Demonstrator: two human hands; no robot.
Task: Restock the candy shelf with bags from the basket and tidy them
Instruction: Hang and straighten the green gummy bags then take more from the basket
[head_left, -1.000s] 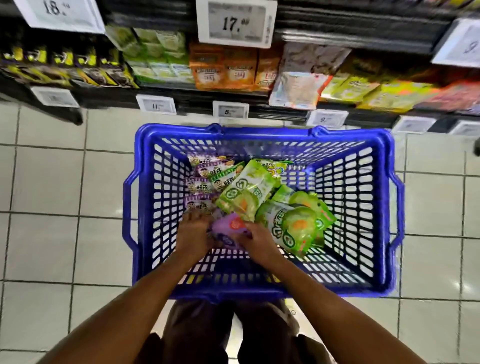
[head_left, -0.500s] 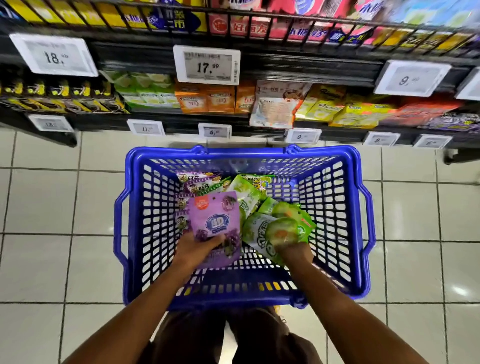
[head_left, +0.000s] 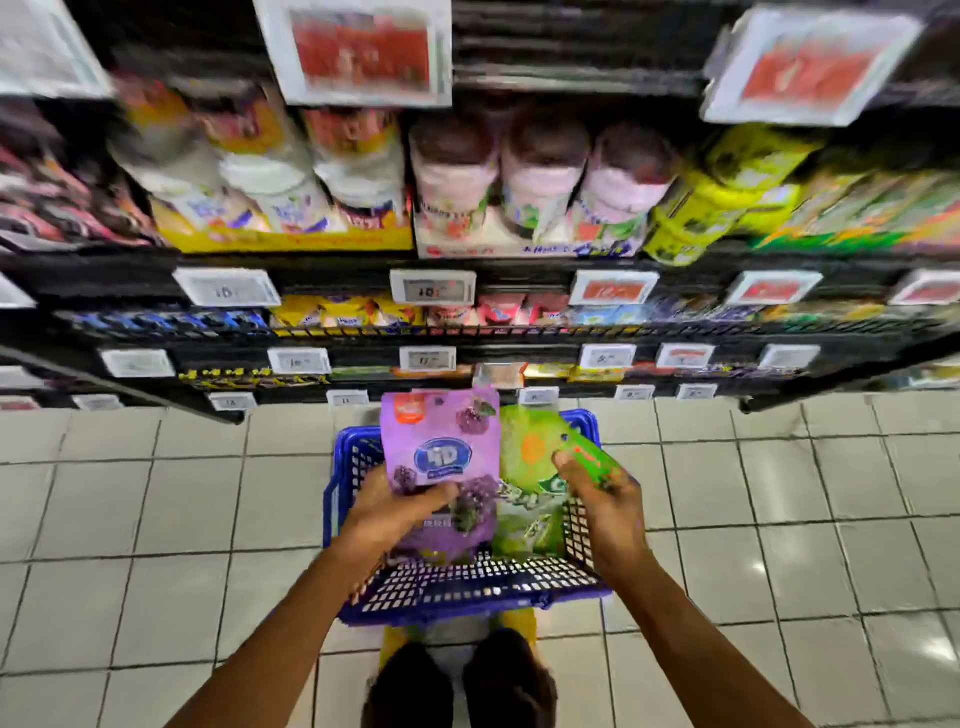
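Left hand (head_left: 395, 512) gripped purple grape candy bag (head_left: 441, 447) at lower part, long axis upright, top toward candy shelves (head_left: 498, 335); right hand (head_left: 605, 499) pinched green bag (head_left: 527, 447) just beside; both over blue basket (head_left: 467, 610); shelves ahead, above; hands judged equally near.

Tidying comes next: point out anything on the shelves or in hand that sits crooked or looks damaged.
One pale bag on a low shelf juts over the front edge while its neighbours sit back. Motion blur hides finer faults. The purple bag in the left hand and green bags in the right hand look intact.
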